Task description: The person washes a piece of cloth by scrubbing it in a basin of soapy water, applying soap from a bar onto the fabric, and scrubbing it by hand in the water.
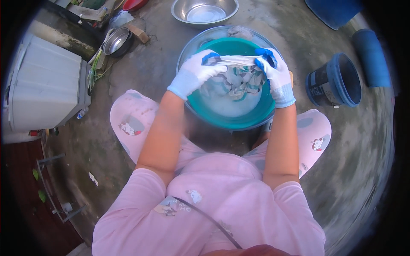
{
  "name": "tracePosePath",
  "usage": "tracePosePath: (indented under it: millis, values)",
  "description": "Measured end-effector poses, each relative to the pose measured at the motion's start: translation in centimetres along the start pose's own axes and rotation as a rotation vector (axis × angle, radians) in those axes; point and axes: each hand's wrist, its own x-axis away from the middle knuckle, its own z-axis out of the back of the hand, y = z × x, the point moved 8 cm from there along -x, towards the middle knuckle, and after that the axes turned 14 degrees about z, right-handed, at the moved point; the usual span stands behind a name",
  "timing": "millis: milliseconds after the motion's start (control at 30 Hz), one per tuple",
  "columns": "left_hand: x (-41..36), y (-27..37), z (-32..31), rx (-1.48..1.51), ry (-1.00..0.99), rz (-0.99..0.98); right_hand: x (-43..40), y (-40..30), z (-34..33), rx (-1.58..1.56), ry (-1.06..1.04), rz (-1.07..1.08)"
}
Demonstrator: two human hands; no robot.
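Observation:
A wet patterned cloth (243,80) in white, grey and green is stretched between my two hands, its lower folds hanging towards cloudy, soapy water (233,105). My left hand (200,70), in a white knit glove with blue-coated fingers, grips one end of the cloth's upper edge. At the other end, my right hand (277,70) in a matching glove clutches the fabric. Below both hands is a green plastic basin (205,110), set within a larger metal basin (189,51). A greyish wet cloth (239,32) lies at the larger basin's far rim.
A stainless steel basin (205,12) rests on the concrete ahead. To the right are a dark blue bucket (333,80) bearing writing and a blue cylindrical container (371,57). A grey lidded bin (48,83), a small metal bowl (117,41) and green onions (93,72) are at left.

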Motion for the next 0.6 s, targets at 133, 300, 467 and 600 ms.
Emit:
tracePosePath:
  millis: [133,300,467,600]
  values:
    - [0.6,1.5,2.2,0.461,-0.147,0.018,-0.8,-1.4,-0.8,0.354,-0.134,0.186]
    - [2.3,2.6,3.6,0.038,0.098,-0.045,-2.7,-4.1,-0.8,0.473,-0.016,0.299]
    - [1.8,1.8,4.3,0.005,0.222,-0.086,-5.9,-3.8,-1.6,0.149,-0.119,-0.02]
    - [-0.8,-2.9,2.3,0.733,-0.001,0.108,-8.3,0.0,-2.0,0.541,-0.146,0.127]
